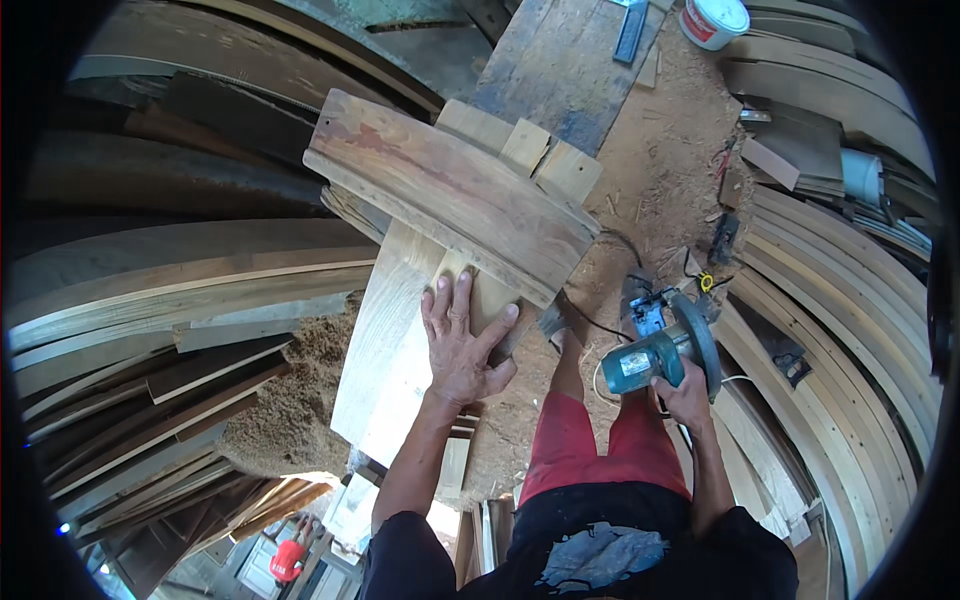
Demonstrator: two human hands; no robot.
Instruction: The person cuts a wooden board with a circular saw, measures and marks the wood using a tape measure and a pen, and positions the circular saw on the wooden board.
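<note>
My left hand (462, 345) lies with its fingers spread on pale boards, its fingertips close to the lower edge of a thick brown plank (440, 185). That plank rests at a slant across the pale board (385, 330) and several short wood pieces (570, 170). Out to the right, my right hand (687, 398) is wrapped round the handle of a green circular saw (640, 364). The saw is held beside my leg, apart from the plank. Its blade is hidden by the grey guard (695, 335).
Stacked boards line the left (190, 270) and right (830, 330). Sawdust (290, 410) is heaped at left and covers the floor. A dark cable (595, 325) runs by my feet. Farther off are a worn workbench (550, 70), a blue square (630, 30) and a white bucket (714, 22). Another person (287, 560) is at lower left.
</note>
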